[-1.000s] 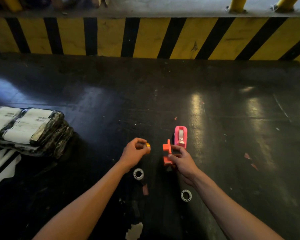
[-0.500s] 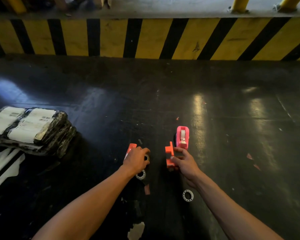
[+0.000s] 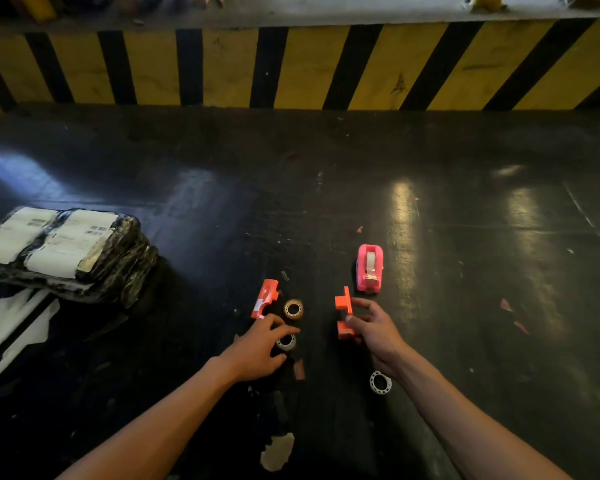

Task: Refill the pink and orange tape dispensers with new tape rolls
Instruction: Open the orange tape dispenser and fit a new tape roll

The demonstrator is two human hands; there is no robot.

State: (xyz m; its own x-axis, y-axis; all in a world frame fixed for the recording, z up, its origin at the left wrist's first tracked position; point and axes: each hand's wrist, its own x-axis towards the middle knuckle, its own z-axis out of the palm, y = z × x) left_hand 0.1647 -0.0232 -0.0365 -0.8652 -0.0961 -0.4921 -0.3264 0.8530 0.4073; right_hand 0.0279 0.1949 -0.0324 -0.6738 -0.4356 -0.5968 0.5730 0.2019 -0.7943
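Under my left hand point(image 3: 260, 348), on the dark glossy floor point(image 3: 465, 271), sits a small white tape roll point(image 3: 286, 341); my fingers point(image 3: 284, 330) are spread loosely over it, apart, and I cannot tell whether they actually touch it. Just beyond those fingers lies a brownish tape roll point(image 3: 293, 309), and beside it, to the left, one orange dispenser piece point(image 3: 265, 298) lies flat. My right hand point(image 3: 374, 329) pinches the other orange dispenser piece point(image 3: 343, 317), thumb and forefinger closed on its lower end while it stands upright on the floor. Past my right fingers stands the pink tape dispenser point(image 3: 370, 268), apart from them, with what looks like tape already in it. Near my right wrist lies a white empty core point(image 3: 380, 382). Far off to the left of my left fingers rests a wrapped black bundle with white labels point(image 3: 66, 252).
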